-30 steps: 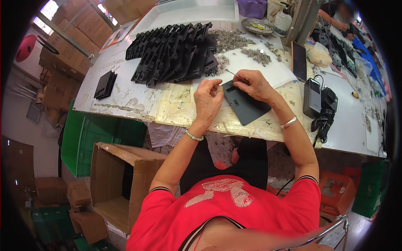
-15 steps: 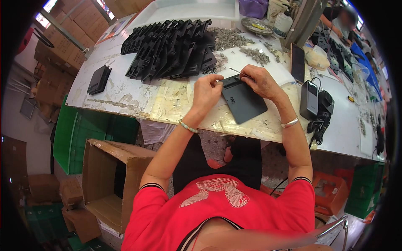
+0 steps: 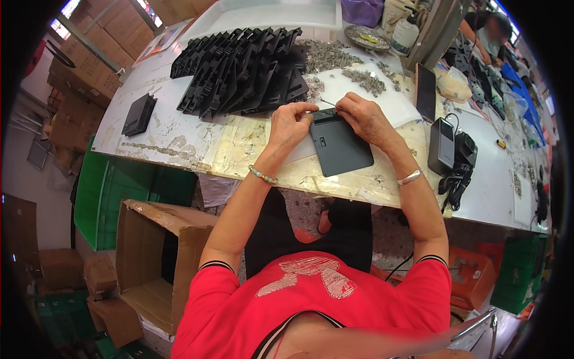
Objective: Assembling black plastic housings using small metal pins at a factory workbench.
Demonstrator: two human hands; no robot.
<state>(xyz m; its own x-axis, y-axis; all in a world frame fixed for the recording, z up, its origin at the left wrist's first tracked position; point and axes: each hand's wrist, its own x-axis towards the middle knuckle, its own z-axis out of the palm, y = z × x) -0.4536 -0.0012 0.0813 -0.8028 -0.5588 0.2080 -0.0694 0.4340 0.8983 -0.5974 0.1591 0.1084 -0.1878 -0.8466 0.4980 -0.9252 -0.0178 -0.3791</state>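
Note:
A dark grey plastic panel [image 3: 342, 148], with a small rectangular slot and a raised far edge, lies slightly turned at the front of the worktable. At its far left corner my left hand [image 3: 290, 124] is closed in a pinch; what sits between the fingertips is too small to make out. My right hand [image 3: 365, 119] is closed around a thin metal rod [image 3: 327, 103] over the panel's far edge, its tip pointing left toward my left fingers. Beyond my hands, small metal pieces [image 3: 335, 60] lie in loose heaps.
Black plastic parts [image 3: 239, 78] stand in a dense row at the back left, beside a small black stack [image 3: 139, 115]. To the right are a phone [image 3: 425, 93], a black power device [image 3: 441, 146] and coiled cable [image 3: 457, 188]. An open carton [image 3: 173, 218] stands below the table edge.
The panel has turned a little and shifted left toward me. Both hands have moved slightly left with it, and the rod's tip has come nearer to my left fingers.

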